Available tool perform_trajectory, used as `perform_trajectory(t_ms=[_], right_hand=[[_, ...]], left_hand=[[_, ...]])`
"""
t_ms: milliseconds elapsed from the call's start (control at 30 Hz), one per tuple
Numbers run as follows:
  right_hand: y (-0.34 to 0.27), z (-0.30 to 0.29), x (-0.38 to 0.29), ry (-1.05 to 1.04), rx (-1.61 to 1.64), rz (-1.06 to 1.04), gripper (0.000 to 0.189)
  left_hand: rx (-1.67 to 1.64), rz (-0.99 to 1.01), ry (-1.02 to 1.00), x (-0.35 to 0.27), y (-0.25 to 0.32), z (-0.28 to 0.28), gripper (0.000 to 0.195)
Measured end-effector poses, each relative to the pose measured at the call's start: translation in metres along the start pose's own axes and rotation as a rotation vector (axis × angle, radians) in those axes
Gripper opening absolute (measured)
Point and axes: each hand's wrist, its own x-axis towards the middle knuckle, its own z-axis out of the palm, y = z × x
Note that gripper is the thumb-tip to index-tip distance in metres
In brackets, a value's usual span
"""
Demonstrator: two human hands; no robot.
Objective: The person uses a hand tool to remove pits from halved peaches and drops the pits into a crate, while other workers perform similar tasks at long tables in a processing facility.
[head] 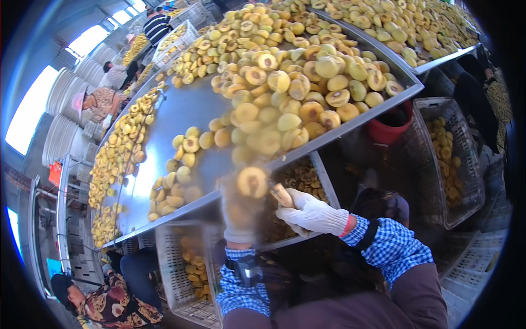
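My right hand [314, 211], in a white knit glove, grips the light wooden handle [282, 195] of a small tool; the tool's tip is hard to make out. Its near end points at a halved yellow stone fruit [252, 182] with a dark centre. That half is at the fingers of my left hand [240, 214], also gloved and partly blurred. Both hands are at the near edge of a metal table [193, 107] heaped with fruit halves [267, 82]. Beneath the hands a container [326, 177] holds dark brown scraps.
A plastic crate [172, 267] with fruit halves stands below left, another crate [472, 164] to the right. A red bucket [388, 129] is under the table's edge. A second heaped table [444, 57] adjoins behind. One person [111, 296] sits lower left; others work along the far side.
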Motion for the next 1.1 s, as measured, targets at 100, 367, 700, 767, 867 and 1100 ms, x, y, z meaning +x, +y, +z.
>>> perform_trajectory(t_ms=[100,367,700,767,867,1100], right_hand=[[0.007,-0.001,0.001,0.125,-0.195,-0.078,0.028],[0.029,0.000,-0.003,0.311,-0.510,-0.341,0.029],[0.028,0.009,-0.006,0.270,-0.469,-0.208,0.032],[0.037,0.010,-0.003,0.339,-0.461,-0.283,0.033],[0.039,0.006,-0.002,0.368,-0.495,-0.306,0.035],[0.010,0.000,-0.011,0.090,-0.242,-0.050,0.025]], left_hand=[[-0.186,-0.102,0.135,-0.004,-0.022,0.027,0.046],[0.146,0.096,0.186,-0.013,-0.030,0.064,0.052],[0.171,0.042,0.180,-0.006,-0.033,0.054,0.056],[0.249,0.081,0.184,-0.009,-0.034,0.060,0.059],[0.233,0.119,0.104,-0.011,-0.033,0.069,0.062],[0.241,0.136,0.202,-0.009,-0.039,0.052,0.063]])
